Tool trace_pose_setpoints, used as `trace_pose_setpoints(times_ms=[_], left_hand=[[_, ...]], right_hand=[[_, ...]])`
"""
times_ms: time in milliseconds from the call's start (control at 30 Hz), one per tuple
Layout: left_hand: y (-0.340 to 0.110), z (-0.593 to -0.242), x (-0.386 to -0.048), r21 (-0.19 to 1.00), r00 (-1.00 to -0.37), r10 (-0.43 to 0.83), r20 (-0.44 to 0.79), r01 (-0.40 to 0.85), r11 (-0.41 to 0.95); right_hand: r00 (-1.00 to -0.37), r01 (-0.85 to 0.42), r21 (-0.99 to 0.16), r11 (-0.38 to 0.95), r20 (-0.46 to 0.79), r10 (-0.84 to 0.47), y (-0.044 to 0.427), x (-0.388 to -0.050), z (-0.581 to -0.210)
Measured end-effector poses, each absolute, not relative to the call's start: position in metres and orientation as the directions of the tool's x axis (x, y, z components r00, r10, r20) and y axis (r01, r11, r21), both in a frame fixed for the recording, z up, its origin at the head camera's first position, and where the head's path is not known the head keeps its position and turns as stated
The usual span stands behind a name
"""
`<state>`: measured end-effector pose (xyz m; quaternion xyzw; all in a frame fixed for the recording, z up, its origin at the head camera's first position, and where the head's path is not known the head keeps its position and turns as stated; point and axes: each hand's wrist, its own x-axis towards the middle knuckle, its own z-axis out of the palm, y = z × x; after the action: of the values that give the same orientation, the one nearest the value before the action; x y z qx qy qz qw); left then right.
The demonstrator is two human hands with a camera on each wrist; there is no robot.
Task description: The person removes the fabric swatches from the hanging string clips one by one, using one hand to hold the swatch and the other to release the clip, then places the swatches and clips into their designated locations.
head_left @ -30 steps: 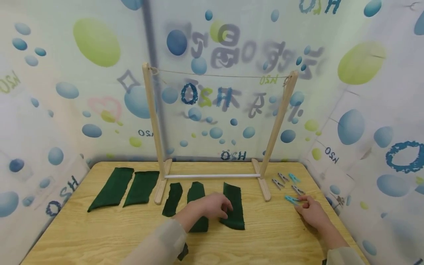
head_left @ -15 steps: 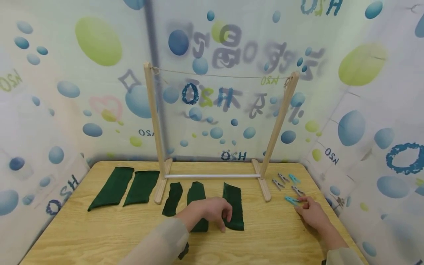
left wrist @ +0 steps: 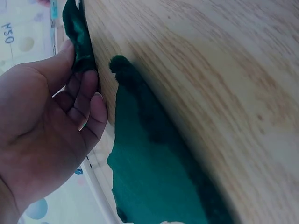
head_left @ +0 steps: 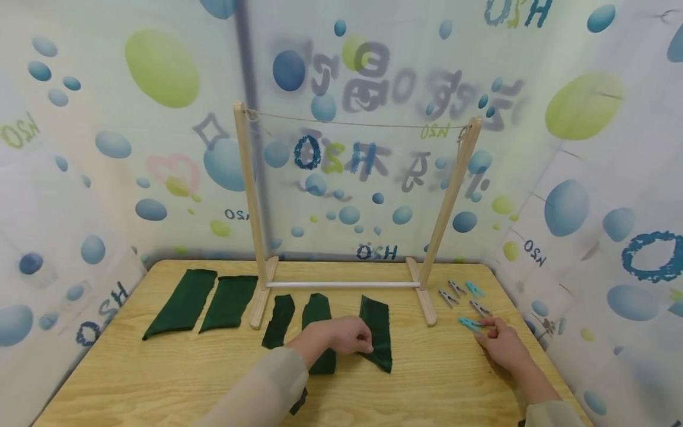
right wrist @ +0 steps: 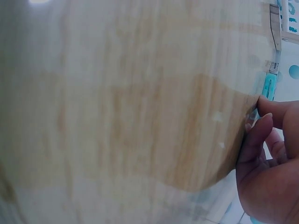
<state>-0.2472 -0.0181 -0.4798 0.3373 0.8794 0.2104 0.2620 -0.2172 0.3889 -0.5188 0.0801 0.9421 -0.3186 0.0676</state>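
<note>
On the wooden table, my left hand [head_left: 349,335] pinches the lower left edge of a dark green cloth piece [head_left: 380,326]. The left wrist view shows this cloth [left wrist: 83,39] bunched up between thumb and fingers. Under the left wrist lies another green cloth piece [head_left: 317,308], partly hidden by the forearm. My right hand [head_left: 504,344] is at the right side of the table, its thumb and index finger pinching the near end of a teal clothespin [head_left: 469,324]. A grey clothespin [head_left: 480,308] lies just beyond those fingertips.
A wooden frame [head_left: 248,190] with a string [head_left: 352,123] across its top stands at the back. More green cloth pieces [head_left: 181,303] lie at the left, and a narrow one [head_left: 279,320] lies near the middle. Several other clothespins [head_left: 448,297] lie at right.
My left hand's fingers have closed on the right-hand cloth, whose lower left edge is now drawn up into a slanting fold. The right hand has stayed at the teal clothespin.
</note>
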Motion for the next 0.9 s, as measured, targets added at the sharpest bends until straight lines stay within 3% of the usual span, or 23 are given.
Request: trace_pose_setpoints(times_ms=[133,367,700,900], left_hand=[[-0.018,-0.478,-0.246,0.546,-0.636,0.701,-0.324,0.479,0.687],[-0.019,-0.474,-0.243,0.62,-0.583,0.708,-0.399,0.398,0.676],[-0.014,-0.475,-0.24,0.531,-0.586,0.719,-0.374,0.501,0.683],[-0.018,-0.478,-0.252,0.554,-0.521,0.732,-0.439,0.485,0.677]], right_hand=[[-0.977,0.196,-0.593,0.781,-0.184,0.105,0.388,-0.217,-0.518],[-0.979,0.187,-0.596,0.781,-0.181,0.097,0.389,-0.217,-0.519],[-0.978,0.193,-0.586,0.787,-0.183,0.103,0.389,-0.217,-0.52],[-0.979,0.189,-0.585,0.788,-0.179,0.102,0.39,-0.218,-0.52]])
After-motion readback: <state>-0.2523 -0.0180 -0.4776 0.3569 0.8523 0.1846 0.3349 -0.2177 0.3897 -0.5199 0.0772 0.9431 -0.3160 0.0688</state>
